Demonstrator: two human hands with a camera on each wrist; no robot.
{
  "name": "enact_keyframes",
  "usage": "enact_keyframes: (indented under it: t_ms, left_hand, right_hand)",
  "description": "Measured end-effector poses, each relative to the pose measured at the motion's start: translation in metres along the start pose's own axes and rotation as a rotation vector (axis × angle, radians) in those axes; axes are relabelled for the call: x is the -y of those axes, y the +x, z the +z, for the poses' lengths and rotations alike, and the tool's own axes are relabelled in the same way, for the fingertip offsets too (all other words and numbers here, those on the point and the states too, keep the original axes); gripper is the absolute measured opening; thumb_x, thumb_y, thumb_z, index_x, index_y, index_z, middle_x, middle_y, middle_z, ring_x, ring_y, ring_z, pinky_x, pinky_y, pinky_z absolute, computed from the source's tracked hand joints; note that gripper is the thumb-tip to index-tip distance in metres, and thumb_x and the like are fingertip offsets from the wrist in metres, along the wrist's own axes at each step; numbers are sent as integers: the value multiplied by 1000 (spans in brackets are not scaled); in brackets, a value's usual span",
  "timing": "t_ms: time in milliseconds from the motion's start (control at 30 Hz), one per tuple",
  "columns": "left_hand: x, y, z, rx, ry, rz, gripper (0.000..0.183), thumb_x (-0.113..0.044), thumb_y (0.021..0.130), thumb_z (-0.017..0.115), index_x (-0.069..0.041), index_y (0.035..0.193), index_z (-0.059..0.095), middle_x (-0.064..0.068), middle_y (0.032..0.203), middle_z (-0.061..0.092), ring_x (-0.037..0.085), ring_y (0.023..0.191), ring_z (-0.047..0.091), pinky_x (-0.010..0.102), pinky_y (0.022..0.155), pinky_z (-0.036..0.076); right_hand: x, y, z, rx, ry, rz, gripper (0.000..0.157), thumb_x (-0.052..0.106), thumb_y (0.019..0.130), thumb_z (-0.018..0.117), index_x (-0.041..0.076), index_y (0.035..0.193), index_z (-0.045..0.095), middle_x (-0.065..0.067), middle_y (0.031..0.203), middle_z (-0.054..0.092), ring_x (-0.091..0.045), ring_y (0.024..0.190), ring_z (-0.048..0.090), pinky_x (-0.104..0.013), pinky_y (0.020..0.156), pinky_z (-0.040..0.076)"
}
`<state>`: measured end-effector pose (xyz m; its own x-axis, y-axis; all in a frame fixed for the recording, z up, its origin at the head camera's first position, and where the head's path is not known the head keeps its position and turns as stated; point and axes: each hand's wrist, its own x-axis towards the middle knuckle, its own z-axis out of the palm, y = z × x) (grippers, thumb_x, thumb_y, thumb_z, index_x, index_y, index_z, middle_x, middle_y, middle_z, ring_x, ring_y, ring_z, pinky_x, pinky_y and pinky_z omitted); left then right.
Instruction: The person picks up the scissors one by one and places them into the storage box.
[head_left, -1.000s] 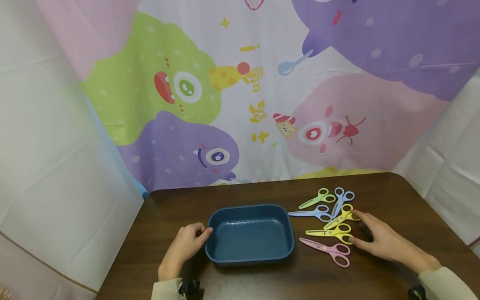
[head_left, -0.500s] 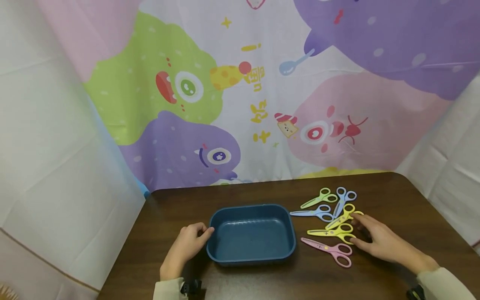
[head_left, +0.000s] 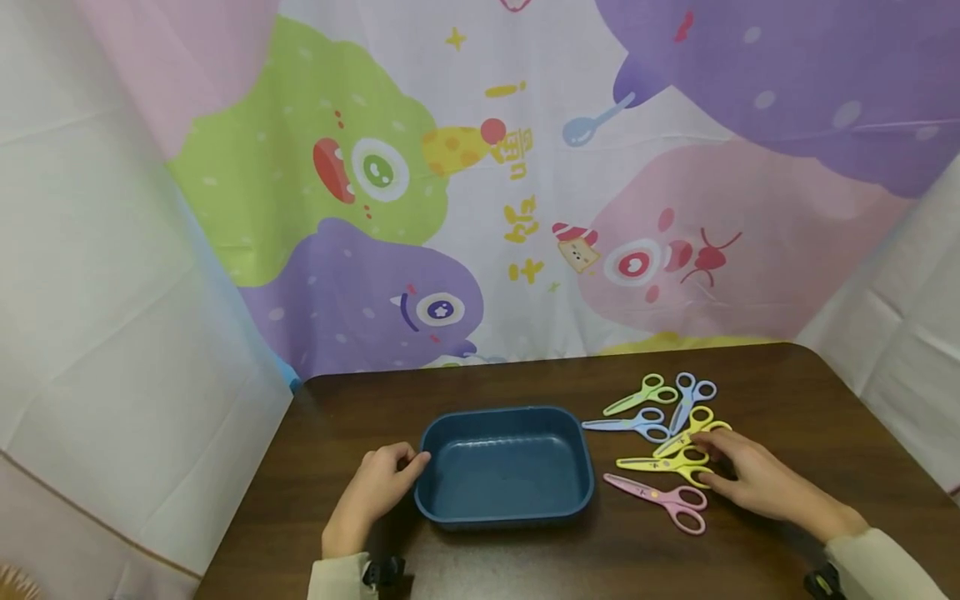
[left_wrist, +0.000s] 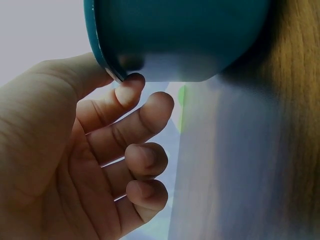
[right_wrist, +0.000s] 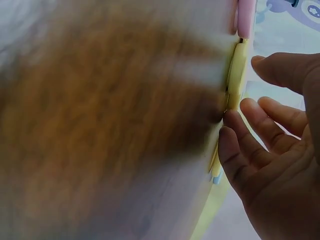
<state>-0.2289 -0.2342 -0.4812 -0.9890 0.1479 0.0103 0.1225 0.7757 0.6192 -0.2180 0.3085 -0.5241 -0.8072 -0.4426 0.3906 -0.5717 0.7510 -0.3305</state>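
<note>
My left hand (head_left: pixel 375 492) pinches the left rim of a dark blue tray (head_left: pixel 504 483) between thumb and index finger; the left wrist view shows the tray's rim (left_wrist: pixel 100 52) there, the other fingers loosely bent below. Over the handles of two yellow scissors, my right hand (head_left: pixel 761 479) hovers with thumb and fingers apart. The lower yellow scissors (head_left: pixel 639 463) lie near the thumb, the upper yellow scissors (head_left: pixel 678 442) under the fingertips. In the right wrist view a yellow handle (right_wrist: pixel 236 77) sits between thumb and fingers without a visible grip; whether a fingertip touches is unclear.
Pink scissors (head_left: pixel 651 493) lie nearest the front. Behind the yellow ones are blue scissors (head_left: pixel 617 425) pointing at the tray, another blue pair (head_left: pixel 683 410), and green scissors (head_left: pixel 628 403). A printed curtain (head_left: pixel 555 317) hangs along the back edge of the brown table (head_left: pixel 360 408).
My right hand has shifted slightly left over the yellow scissors, its index finger moving closer to their handles. The left hand stays on the tray's rim. The head view has drifted a little.
</note>
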Motion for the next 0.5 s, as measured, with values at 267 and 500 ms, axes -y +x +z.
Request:
enact_keyframes:
  t_ms: [267,500]
  left_hand:
    - [1,0,0,-1,0,2,31,-30,102,66,-16,76,57,-2,62,43,11,55,36,29,58,33]
    - [0,0,1,-13,-2,8,30,-30,102,66,-15,76,58,-1,63,44,11,56,37,29,59,34]
  right_hand:
    - [-5,3,5,-6,0,-39,41,8,76,89,4,113,71,4,98,68,-4,83,60,-30,69,52]
    - [-6,7,5,7,-17,-50,34,8,75,89,6,105,75,0,98,69,-7,83,61,-31,69,53]
